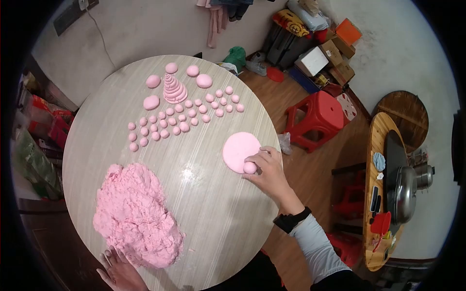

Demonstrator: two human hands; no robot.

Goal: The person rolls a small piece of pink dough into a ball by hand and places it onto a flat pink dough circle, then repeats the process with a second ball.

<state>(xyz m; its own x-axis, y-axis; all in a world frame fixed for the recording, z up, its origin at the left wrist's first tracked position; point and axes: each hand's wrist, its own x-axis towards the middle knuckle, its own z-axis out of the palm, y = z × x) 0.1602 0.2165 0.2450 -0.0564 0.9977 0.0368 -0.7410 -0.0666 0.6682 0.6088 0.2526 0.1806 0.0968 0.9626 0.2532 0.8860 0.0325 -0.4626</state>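
My right hand (266, 169) curls its fingers around a small pink ball (249, 168), at the lower right edge of a flat pink disc (239, 149). My left hand (120, 272) has its fingers spread beside the lower end of a large crumbly pink mass (136, 213) and holds nothing. Rows of small pink balls (182, 118) lie across the upper part of the round table (213, 218). Behind them stands a tapering layered pink cone (174, 91), with several larger pink balls (204, 80) around it.
A red stool (318, 116) stands on the floor right of the table. Farther right, a wooden table (371, 194) bears a lidded metal pot (405, 194) and a red scoop (381, 223). Boxes (312, 61) are piled by the back wall. Bags (36, 160) stand at the left.
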